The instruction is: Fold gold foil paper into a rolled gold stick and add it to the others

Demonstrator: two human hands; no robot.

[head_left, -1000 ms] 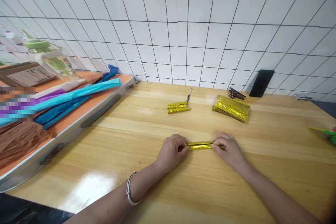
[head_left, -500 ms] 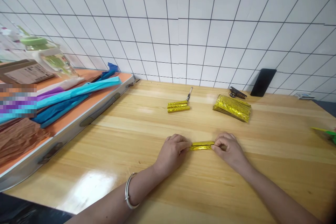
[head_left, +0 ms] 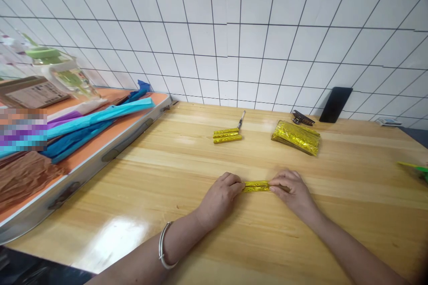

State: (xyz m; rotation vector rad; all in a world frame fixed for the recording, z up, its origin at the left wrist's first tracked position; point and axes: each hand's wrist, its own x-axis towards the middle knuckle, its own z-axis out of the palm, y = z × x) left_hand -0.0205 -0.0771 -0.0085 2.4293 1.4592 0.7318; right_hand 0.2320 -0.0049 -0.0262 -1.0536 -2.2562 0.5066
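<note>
The left hand (head_left: 220,198) is nearly closed, its fingers on the left end of the strip (head_left: 256,186). The right hand (head_left: 290,189) has its thumb and forefinger brought together on the right end; its other fingers are curled. The strip is gold foil, lies crosswise on the bench (head_left: 234,240) between the two hands, and shows a dark seam running lengthwise. The fingers cover both ends. A bangle (head_left: 162,249) encircles the left forearm near the wrist.

Beyond the hands, a folded piece (head_left: 226,140) of the same gold foil lies to the left, with raised lengthwise ridges. A pen (head_left: 241,119) lies just behind its right end. To the right is a stack (head_left: 296,137) of flat gold sheets, slightly fanned at the near edge. Behind the stack lies a dark clip (head_left: 302,118); beside the clip, a black phone, or a similar flat slab (head_left: 335,105), leans against the tiled wall (head_left: 200,40).

At the left side stands a tray (head_left: 110,153) with an orange base. It carries turquoise paper (head_left: 100,118), brown paper (head_left: 26,173), a box (head_left: 33,91) and a bottle with a green lid (head_left: 45,53).
</note>
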